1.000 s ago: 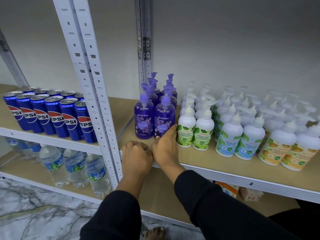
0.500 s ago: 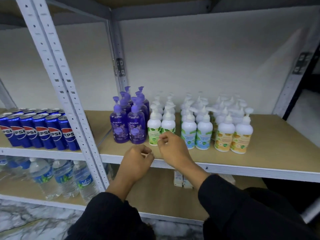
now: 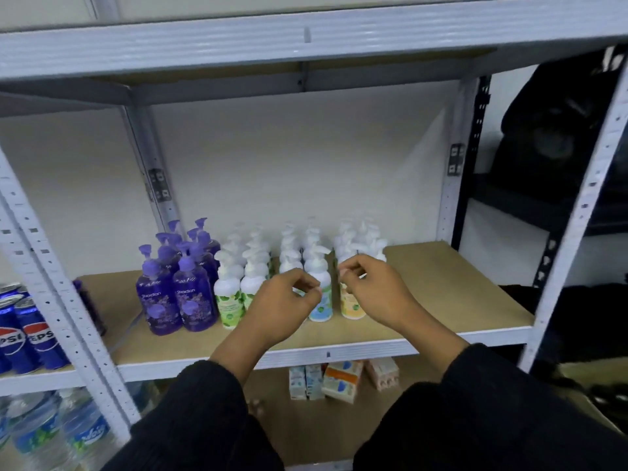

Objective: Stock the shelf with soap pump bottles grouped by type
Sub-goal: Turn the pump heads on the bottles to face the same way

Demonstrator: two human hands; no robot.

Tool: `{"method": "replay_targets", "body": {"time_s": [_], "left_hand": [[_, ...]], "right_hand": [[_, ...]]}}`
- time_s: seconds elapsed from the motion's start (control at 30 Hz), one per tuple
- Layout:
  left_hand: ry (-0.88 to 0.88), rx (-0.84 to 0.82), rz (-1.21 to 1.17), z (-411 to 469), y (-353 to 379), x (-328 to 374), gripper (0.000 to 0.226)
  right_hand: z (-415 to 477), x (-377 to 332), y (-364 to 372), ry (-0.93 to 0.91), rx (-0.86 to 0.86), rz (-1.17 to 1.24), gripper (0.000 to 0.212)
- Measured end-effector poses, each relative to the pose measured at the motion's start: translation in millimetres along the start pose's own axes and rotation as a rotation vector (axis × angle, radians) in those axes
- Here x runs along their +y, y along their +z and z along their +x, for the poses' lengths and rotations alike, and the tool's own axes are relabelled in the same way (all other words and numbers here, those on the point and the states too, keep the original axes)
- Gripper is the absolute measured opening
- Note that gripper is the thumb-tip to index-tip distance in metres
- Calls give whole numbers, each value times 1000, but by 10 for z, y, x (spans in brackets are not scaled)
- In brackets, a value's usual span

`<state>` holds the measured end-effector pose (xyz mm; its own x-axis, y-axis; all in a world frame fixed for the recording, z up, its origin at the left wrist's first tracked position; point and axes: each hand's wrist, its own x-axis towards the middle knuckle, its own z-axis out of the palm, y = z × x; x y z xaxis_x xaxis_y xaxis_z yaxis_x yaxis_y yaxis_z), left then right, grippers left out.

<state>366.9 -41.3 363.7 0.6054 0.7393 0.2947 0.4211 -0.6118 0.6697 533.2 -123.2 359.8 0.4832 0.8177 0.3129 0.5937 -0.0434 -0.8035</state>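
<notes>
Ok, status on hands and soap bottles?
Left hand and right hand hover, fingers curled, nothing visibly held. Soap bottles upright, grouped by colour on shelf. No obstruction seen.

Pump bottles (image 3: 231, 294) stand in rows running front to back on the shelf (image 3: 441, 283), bunched towards its left. Cans (image 3: 37, 338) sit in the next bay left, water bottles (image 3: 44, 433) below them, and cartons (image 3: 339, 379) lie under the bottles' shelf.

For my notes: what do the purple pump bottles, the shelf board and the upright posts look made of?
Purple pump bottles: likely translucent plastic, glossy; light glints on the tinted bodies.
Shelf board: seems unfinished fibreboard or particleboard, matte tan, no grain visible.
Upright posts: probably painted metal, pale grey, with punched slots along their length.
</notes>
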Motion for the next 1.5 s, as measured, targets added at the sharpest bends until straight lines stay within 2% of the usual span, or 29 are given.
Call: {"method": "replay_targets", "body": {"time_s": [0.27, 0.5, 0.7, 1.0, 1.27, 1.37, 1.5], "left_hand": [[49, 4, -54, 299, 182, 310, 6], [74, -10, -31, 662, 219, 446, 6], [98, 12, -41, 880, 144, 369, 6], [90, 28, -73, 1542, -93, 214, 5], [-40, -51, -67, 2430, 270, 135, 16], [-31, -48, 27, 2660, 457, 74, 26], [-61, -81, 143, 2909, 659, -8, 33]], "right_hand": [[141, 88, -450, -21, 53, 60, 12], [445, 79, -554, -40, 46, 107, 13], [652, 110, -612, -59, 40, 60, 11], [1179, 341, -830, 26, 83, 44, 11], [2109, 698, -808, 84, 37, 1, 10], [2382, 852, -720, 90, 6, 15, 11], [2617, 1049, -626, 166, -53, 41, 24]]}}
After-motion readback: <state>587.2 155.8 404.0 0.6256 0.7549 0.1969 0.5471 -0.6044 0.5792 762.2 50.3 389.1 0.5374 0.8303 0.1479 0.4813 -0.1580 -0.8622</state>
